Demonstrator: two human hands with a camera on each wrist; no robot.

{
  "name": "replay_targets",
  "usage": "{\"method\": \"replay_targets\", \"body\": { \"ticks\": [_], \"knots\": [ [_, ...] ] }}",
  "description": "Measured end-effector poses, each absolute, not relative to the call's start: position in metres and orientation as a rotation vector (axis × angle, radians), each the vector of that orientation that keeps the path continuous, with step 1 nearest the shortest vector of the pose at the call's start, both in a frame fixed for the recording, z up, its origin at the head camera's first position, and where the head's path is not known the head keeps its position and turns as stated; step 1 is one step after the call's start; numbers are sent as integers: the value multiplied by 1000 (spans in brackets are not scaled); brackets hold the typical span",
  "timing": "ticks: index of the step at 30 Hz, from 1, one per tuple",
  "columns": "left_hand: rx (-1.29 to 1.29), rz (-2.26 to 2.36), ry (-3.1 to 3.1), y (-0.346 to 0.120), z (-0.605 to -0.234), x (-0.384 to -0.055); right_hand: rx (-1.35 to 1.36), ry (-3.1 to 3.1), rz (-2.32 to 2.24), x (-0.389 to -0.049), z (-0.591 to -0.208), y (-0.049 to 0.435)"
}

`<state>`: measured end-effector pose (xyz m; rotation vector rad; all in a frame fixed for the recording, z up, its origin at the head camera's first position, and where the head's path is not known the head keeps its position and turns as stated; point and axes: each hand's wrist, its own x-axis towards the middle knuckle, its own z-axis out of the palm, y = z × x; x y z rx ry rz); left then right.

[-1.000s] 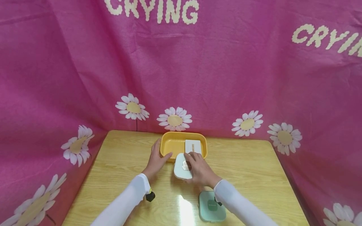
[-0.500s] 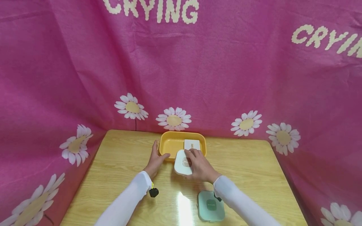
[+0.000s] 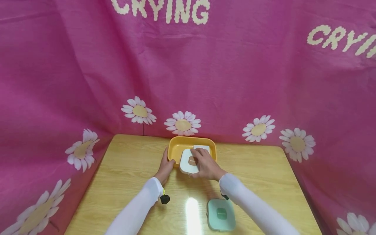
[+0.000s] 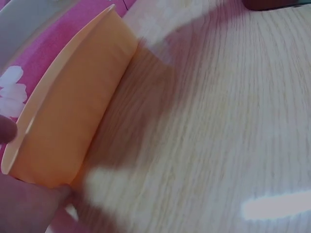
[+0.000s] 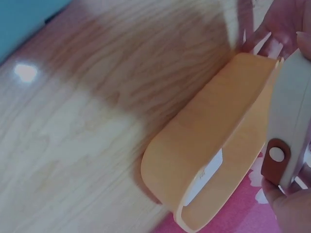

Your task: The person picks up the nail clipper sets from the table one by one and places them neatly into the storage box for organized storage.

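Observation:
My right hand (image 3: 208,165) grips a white square case (image 3: 188,164) with rounded corners and a brown label, holding it tilted above the front of an orange plastic bin (image 3: 211,142). A brown snap strap (image 5: 276,161) shows on the case's edge in the right wrist view. At the bin's left end, my left hand (image 3: 165,168) holds the wall, thumb at the rim and fingers outside. Inside the bin's right part lies a white box (image 3: 204,148), mostly hidden behind the case and my right hand.
A mint-green square case (image 3: 221,215) lies on the wooden table (image 3: 132,169) near my right forearm. Behind the bin, a pink curtain (image 3: 220,81) with daisies hangs against the table's back edge.
My right hand has carried the white case forward from in front of the bin to over its front rim. My left hand has closed in on the bin's left end.

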<state>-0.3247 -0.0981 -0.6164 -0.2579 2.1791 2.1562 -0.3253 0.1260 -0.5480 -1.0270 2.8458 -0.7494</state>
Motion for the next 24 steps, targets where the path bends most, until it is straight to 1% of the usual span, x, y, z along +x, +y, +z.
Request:
{"method": "replay_targets", "body": {
  "ticks": [6,19,24],
  "knots": [
    [-223,2143,2218,-100,-624,-323,-1090,2860,-721,-345,-551,120],
    [-263,2143,2228,-98,-624,-319,-979,2837,-731,-365,-560,111],
    [-224,2167,2195,-98,-623,-319,-943,2861,-742,-371,-565,107]
  ]
}}
